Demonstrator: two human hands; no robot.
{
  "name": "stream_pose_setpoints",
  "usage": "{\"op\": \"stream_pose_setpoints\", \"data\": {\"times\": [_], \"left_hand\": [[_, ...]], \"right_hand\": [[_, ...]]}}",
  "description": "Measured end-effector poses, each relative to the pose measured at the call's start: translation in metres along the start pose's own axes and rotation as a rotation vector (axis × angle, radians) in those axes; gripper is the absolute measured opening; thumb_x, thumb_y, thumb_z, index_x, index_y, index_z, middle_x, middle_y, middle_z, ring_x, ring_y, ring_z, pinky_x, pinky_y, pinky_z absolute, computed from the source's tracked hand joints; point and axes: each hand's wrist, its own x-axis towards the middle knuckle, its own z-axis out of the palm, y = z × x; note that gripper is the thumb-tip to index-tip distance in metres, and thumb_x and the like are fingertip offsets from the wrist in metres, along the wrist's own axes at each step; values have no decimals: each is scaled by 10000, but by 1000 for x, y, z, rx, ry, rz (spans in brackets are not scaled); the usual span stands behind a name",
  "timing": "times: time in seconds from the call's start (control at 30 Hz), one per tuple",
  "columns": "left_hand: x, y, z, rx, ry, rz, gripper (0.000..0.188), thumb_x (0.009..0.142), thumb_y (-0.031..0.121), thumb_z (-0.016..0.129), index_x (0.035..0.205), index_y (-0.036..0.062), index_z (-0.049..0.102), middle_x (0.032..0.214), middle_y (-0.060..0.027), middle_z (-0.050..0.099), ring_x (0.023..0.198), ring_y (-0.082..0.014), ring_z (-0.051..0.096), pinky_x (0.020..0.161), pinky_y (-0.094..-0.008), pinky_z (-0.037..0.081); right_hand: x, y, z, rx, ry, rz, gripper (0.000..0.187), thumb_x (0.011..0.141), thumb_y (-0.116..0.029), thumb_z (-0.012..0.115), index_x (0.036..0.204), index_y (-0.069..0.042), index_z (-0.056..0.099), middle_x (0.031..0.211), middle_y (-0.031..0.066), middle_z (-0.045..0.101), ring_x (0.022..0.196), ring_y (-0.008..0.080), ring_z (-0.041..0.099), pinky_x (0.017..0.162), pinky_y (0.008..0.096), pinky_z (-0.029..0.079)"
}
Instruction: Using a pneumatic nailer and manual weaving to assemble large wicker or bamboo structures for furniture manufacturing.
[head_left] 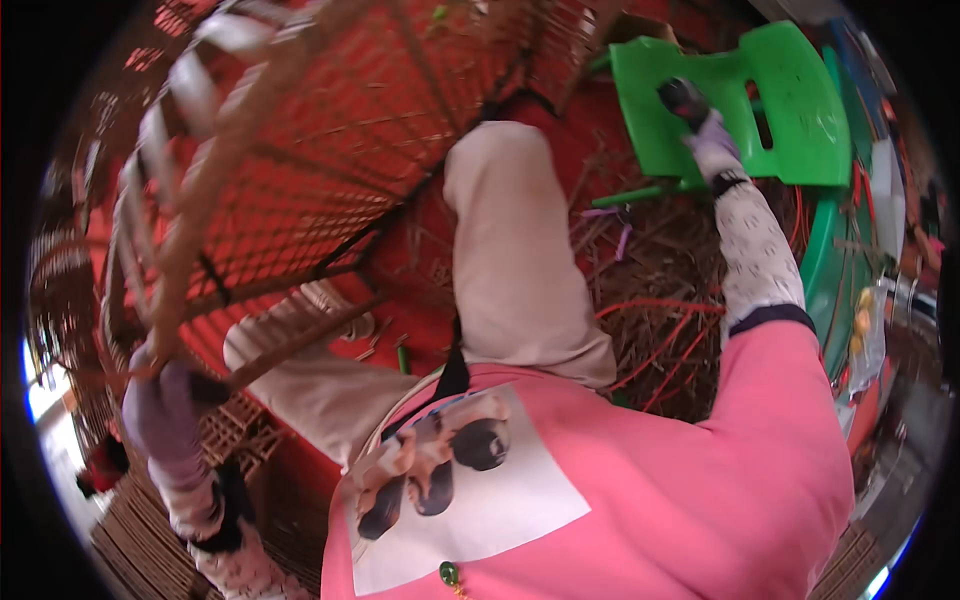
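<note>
At the lower left, my left hand (172, 412), in a purple-grey glove with a dark palm, is closed round the brown edge of a large woven rattan frame (205, 205). The frame stands tilted on my left, its open lattice spreading across the upper left, and pale strips (190, 90) wind along its rim. My right arm stretches out to a green plastic chair (790, 95). Over the chair, my gloved right hand (695, 112) has its dark fingers bunched together. Whatever they hold, if anything, is hidden; motion blurs the picture.
Cut strips and scraps (650, 255) litter the red floor (400, 250) between my legs and the chair. A red cord (655, 308) loops near my right knee. A purple-handled tool (623, 240) lies by the chair. Stacked brown woven pieces (140, 540) are at lower left.
</note>
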Motion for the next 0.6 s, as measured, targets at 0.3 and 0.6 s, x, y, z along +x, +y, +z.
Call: {"op": "stream_pose_setpoints", "data": {"times": [0.3,0.6], "left_hand": [[14,-100,-27,-148,17,-259,370,936,289,450,1114,-18,557,833,-96,600,774,-198,562,745,-315,442],[13,-83,-46,-386,-102,-505,407,935,319,451,1107,-42,530,903,-77,551,836,-178,553,678,-295,470]], "right_hand": [[-74,-68,66,638,366,-717,167,818,-284,602,821,-117,615,763,81,612,722,258,604,656,336,489],[-107,96,293,-79,-620,265,549,808,-455,482,1253,-134,502,1342,235,383,1204,307,435,982,391,377]]}}
